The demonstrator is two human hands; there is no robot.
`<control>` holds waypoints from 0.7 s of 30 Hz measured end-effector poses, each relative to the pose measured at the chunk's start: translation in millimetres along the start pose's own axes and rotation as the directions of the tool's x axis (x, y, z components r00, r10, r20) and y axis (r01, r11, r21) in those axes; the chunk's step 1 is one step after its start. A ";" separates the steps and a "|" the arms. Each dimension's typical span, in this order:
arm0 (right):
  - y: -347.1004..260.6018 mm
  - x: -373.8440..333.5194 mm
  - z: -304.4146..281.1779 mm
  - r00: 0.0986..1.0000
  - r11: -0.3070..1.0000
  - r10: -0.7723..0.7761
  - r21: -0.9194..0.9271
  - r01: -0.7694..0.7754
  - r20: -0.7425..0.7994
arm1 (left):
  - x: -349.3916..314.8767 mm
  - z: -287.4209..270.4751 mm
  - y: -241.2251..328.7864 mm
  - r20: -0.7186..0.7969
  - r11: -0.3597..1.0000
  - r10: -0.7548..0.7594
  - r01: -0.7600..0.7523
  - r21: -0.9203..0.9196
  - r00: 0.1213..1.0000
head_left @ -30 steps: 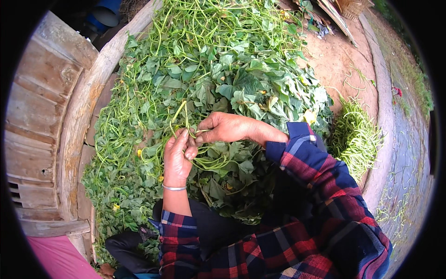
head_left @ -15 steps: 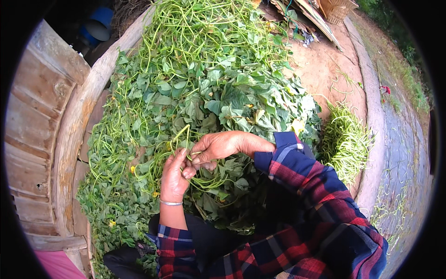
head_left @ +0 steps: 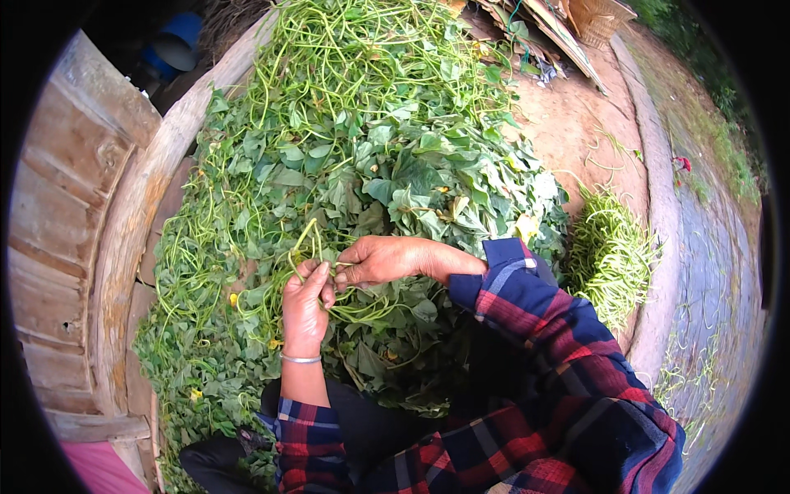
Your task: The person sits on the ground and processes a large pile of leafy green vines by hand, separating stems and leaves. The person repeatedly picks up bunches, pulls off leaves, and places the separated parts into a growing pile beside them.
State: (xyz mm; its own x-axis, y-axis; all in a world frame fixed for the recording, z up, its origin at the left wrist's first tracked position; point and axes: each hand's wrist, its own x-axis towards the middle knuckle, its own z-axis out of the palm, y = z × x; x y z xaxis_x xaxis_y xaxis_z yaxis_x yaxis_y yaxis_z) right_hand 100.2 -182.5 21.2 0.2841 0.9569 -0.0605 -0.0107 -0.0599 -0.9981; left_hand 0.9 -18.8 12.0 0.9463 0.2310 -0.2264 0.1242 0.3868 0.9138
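My left hand (head_left: 305, 309), with a silver bangle at its wrist, pinches a green vine stem (head_left: 310, 230) between thumb and fingers. A bent loop of that stem sticks up above the fingertips. Close on its right, my right hand (head_left: 380, 261) grips the same stem with thumb and forefinger; its other fingers are curled under and partly hidden. Several long green stems (head_left: 369, 313) trail below the right hand. Both hands hover over a large heap of leafy green vines (head_left: 329, 177), dotted with a few yellow flowers.
At my right lies a pile of pale green stripped stems (head_left: 611, 255) on the reddish floor (head_left: 568, 123), inside a raised kerb (head_left: 654, 198). Wooden planks (head_left: 62, 222) and a log beam (head_left: 132, 247) border the left. A woven basket (head_left: 598, 20) and a blue bucket (head_left: 174, 45) stand farther off.
My hands have drawn slightly apart, the left shifting a little left and rotating. The stem's loop above the fingers has tipped left and lower.
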 end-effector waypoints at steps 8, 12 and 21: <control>-19.6 -1.1 -0.3 0.927 0.948 0.195 0.304 -0.094 -0.321 | -5.1 -1.6 6.6 -0.029 0.955 0.041 -0.030 0.296 0.999; -19.0 -5.7 -26.8 0.804 0.755 0.132 0.584 0.297 -0.580 | -7.4 3.8 8.3 -0.048 0.952 -0.023 0.036 0.303 0.999; -6.6 16.6 12.8 0.835 0.870 0.261 0.494 0.015 -0.484 | -7.2 8.4 1.5 0.029 0.931 -0.039 0.025 0.365 0.999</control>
State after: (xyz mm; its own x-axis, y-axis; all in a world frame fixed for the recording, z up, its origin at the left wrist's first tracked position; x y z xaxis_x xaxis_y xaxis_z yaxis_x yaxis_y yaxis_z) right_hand 92.8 -162.6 26.6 0.6988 0.6460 -0.3073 -0.4783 0.1025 -0.8722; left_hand -3.2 -27.4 17.8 0.9490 0.1899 -0.2517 0.2486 0.0402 0.9678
